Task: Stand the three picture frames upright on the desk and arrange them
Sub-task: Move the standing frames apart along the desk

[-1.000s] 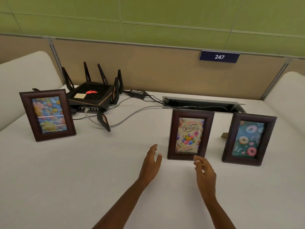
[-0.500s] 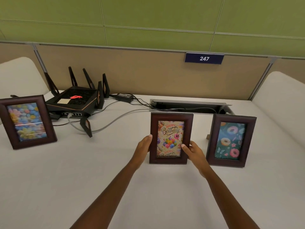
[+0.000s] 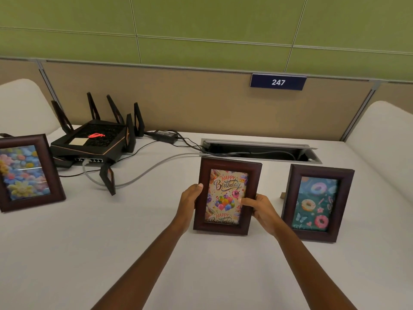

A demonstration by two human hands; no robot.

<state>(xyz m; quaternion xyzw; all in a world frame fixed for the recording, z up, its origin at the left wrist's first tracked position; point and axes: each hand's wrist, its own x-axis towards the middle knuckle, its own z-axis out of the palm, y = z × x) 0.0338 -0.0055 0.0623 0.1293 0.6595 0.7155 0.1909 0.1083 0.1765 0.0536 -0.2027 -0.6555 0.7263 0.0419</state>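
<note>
Three dark wooden picture frames stand upright on the white desk (image 3: 111, 242). The birthday frame (image 3: 228, 195) with balloons is in the middle; my left hand (image 3: 188, 202) grips its left edge and my right hand (image 3: 261, 209) grips its right edge, thumb over the glass. The donut frame (image 3: 317, 203) stands just to the right, a small gap from my right hand. The flower frame (image 3: 26, 173) stands far left, partly cut off by the image edge.
A black router (image 3: 93, 142) with upright antennas sits at the back left, its grey and black cables (image 3: 156, 166) running across the desk to an open cable tray (image 3: 259, 151) behind the birthday frame. A tan partition with a "247" sign (image 3: 278, 82) closes the back.
Both hands reached forward from open above the desk and closed on the sides of the birthday frame. The frame now leans slightly and the view has shifted right.
</note>
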